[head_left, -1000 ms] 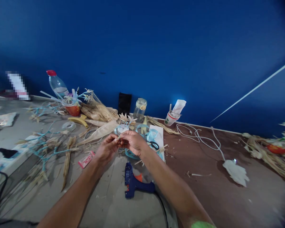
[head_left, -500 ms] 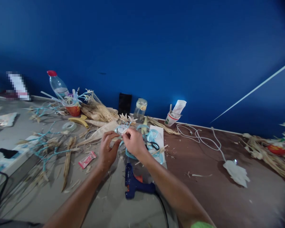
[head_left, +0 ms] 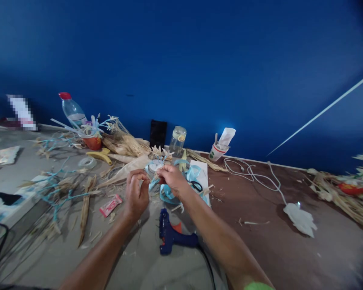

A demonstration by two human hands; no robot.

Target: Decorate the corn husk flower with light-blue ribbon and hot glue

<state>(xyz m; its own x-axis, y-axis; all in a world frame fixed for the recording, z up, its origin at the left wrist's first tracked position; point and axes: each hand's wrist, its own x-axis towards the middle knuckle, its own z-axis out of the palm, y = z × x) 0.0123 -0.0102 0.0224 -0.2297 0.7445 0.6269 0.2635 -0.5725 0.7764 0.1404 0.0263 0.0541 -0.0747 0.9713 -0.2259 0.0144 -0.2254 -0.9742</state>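
My left hand is closed in a pinch, its fingertips at one end of a short light blue ribbon strip. Just to the right, my right hand pinches the strip's other side; its fingers hide part of it. Behind the fingers stands a pale roll, and a cream dried-husk flower is beyond it. Looser blue ribbon lies below and beside my right hand, near black-handled scissors. A dark blue glue gun rests on the table between my forearms.
At left lie blue-wrapped stems, a power strip and a pink wrapper. Along the wall stand a bottle, a red cup, a glass jar and a paper cup. A white cable runs rightward.
My hands have drawn slightly apart, the left moving a little left. The blue strip between them shows more now. The view has shifted slightly.
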